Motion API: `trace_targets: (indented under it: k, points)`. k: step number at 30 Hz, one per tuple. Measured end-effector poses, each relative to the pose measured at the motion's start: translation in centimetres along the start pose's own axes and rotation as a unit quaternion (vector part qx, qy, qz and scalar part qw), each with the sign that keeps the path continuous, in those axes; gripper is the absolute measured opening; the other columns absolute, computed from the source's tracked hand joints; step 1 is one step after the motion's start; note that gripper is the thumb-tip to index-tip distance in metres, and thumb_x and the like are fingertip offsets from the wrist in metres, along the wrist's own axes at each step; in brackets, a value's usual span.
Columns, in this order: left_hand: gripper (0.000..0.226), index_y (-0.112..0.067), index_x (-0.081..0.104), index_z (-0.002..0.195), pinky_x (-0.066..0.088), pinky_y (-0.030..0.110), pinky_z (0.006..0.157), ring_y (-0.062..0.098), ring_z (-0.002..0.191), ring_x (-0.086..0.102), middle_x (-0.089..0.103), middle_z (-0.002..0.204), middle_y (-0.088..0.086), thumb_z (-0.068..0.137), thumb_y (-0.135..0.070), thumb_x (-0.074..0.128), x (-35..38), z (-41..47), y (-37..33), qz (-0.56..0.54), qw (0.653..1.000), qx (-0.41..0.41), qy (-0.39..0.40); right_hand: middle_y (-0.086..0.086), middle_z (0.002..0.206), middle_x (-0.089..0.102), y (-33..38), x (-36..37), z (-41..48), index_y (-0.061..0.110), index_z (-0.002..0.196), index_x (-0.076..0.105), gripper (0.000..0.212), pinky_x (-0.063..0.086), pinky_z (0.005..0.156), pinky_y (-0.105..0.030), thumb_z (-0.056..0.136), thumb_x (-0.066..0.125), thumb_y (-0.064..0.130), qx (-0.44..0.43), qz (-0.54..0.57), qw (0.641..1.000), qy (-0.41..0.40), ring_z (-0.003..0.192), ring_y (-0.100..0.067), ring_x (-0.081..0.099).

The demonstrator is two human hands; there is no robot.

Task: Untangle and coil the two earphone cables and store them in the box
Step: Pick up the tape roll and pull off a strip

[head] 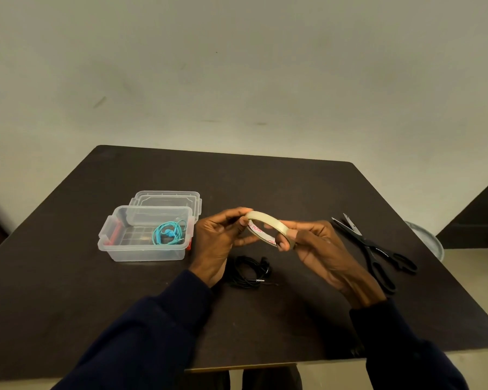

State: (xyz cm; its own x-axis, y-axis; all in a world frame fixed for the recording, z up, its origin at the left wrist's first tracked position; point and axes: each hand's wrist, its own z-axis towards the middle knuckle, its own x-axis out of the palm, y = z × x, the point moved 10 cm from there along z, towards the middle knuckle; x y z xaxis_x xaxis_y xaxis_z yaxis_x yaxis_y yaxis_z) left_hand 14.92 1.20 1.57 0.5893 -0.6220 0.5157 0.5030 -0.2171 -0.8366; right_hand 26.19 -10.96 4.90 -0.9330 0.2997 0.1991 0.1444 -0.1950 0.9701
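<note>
Left hand (220, 243) and right hand (319, 246) pinch the tape (268, 230).
I see the black cable (250, 273) coiled on bare bench (265, 187) beneath, plug pointing right.

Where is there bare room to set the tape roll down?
Bare: the far table strip behind box and scissors; the near edge, this side of the black earphones. Crowded: the middle, where left hand and right hand hold the tape roll.

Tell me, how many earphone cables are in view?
2. The blue cable lies coiled inside the clear box; the black cable lies bundled on the table, right of the box.
</note>
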Motion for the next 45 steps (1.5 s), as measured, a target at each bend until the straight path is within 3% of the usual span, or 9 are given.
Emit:
trace_targets:
  k: [11,13,17,21,26,33,39,43,45]
  points:
    - [0.029,-0.002,0.071,0.108,0.063,0.045,0.076,0.034,0.107,0.071,0.075,0.110,0.016,0.080,-0.011,0.069,0.3,0.0,0.6,0.001,1.000,-0.022,0.017,-0.027,0.078,0.060,0.1,0.0,-0.5,0.003,0.108,0.077,0.027,0.052,0.069,-0.024,0.088,0.060,0.000,-0.010,-0.018,1.000,-0.012,0.063,-0.017,0.057]
    - [0.028,-0.001,0.071,0.110,0.063,0.042,0.078,0.033,0.109,0.071,0.073,0.113,0.017,0.083,-0.009,0.069,0.5,0.0,-0.2,0.045,0.998,0.017,0.029,-0.026,0.072,0.059,0.2,-0.3,-0.6,0.001,0.102,0.077,0.026,0.051,0.070,-0.023,0.084,0.058,0.000,-0.023,-0.031,0.999,-0.038,0.060,-0.016,0.056]
    - [0.022,-0.003,0.074,0.110,0.057,0.032,0.091,0.027,0.108,0.069,0.073,0.110,0.011,0.089,-0.005,0.069,2.2,-0.6,-2.3,0.201,0.964,0.149,0.088,-0.016,0.059,0.061,0.5,-1.0,-0.8,-0.007,0.080,0.077,0.019,0.053,0.092,-0.036,0.088,0.059,-0.009,-0.044,-0.106,0.989,-0.095,0.065,-0.014,0.064]
    - [0.023,-0.004,0.075,0.109,0.053,0.020,0.087,0.017,0.100,0.069,0.072,0.105,0.007,0.087,-0.009,0.072,3.5,-1.2,-2.5,0.274,0.936,0.194,0.107,-0.017,0.062,0.067,0.3,-1.6,-1.0,-0.008,0.082,0.077,0.015,0.053,0.079,-0.039,0.089,0.069,0.003,-0.036,-0.159,0.979,-0.118,0.062,-0.021,0.061]
    - [0.021,-0.006,0.078,0.101,0.057,0.027,0.085,0.019,0.095,0.071,0.075,0.099,0.005,0.084,-0.016,0.075,2.5,-0.8,-2.7,0.249,0.948,0.185,0.078,-0.016,0.067,0.069,-0.1,-1.3,-0.6,0.002,0.089,0.080,0.019,0.053,0.092,-0.040,0.084,0.074,0.019,-0.035,-0.134,0.986,-0.089,0.075,-0.025,0.066]
    - [0.021,-0.007,0.076,0.103,0.062,0.035,0.077,0.029,0.100,0.072,0.075,0.103,0.010,0.083,-0.014,0.074,1.4,-0.3,-1.8,0.153,0.980,0.110,0.058,-0.016,0.070,0.068,0.0,-1.1,0.1,-0.003,0.103,0.076,0.026,0.051,0.083,-0.026,0.085,0.072,0.016,-0.040,-0.079,0.995,-0.038,0.074,-0.018,0.066]
    - [0.022,-0.007,0.075,0.103,0.064,0.040,0.075,0.032,0.099,0.073,0.075,0.104,0.014,0.082,-0.012,0.073,0.9,-0.2,-1.4,0.107,0.991,0.070,0.035,-0.015,0.072,0.069,-0.1,-0.7,0.4,0.009,0.104,0.079,0.023,0.052,0.080,-0.026,0.087,0.063,0.012,-0.021,-0.051,0.998,-0.016,0.072,-0.017,0.066]
    - [0.024,-0.006,0.073,0.105,0.064,0.039,0.071,0.032,0.101,0.072,0.075,0.106,0.013,0.082,-0.012,0.071,0.4,-0.1,-1.2,0.072,0.996,0.045,0.017,-0.015,0.076,0.070,-0.1,-0.2,0.4,0.009,0.108,0.078,0.034,0.049,0.079,-0.031,0.084,0.076,0.032,-0.014,-0.039,0.999,0.001,0.074,-0.018,0.066]
    - [0.025,-0.004,0.073,0.106,0.064,0.039,0.070,0.033,0.102,0.072,0.075,0.107,0.015,0.083,-0.012,0.071,0.3,0.0,-1.0,0.070,0.997,0.040,0.016,-0.017,0.074,0.069,-0.3,-0.5,0.5,0.004,0.108,0.077,0.027,0.048,0.078,-0.033,0.088,0.069,0.019,-0.015,-0.037,0.999,-0.012,0.072,-0.019,0.065]
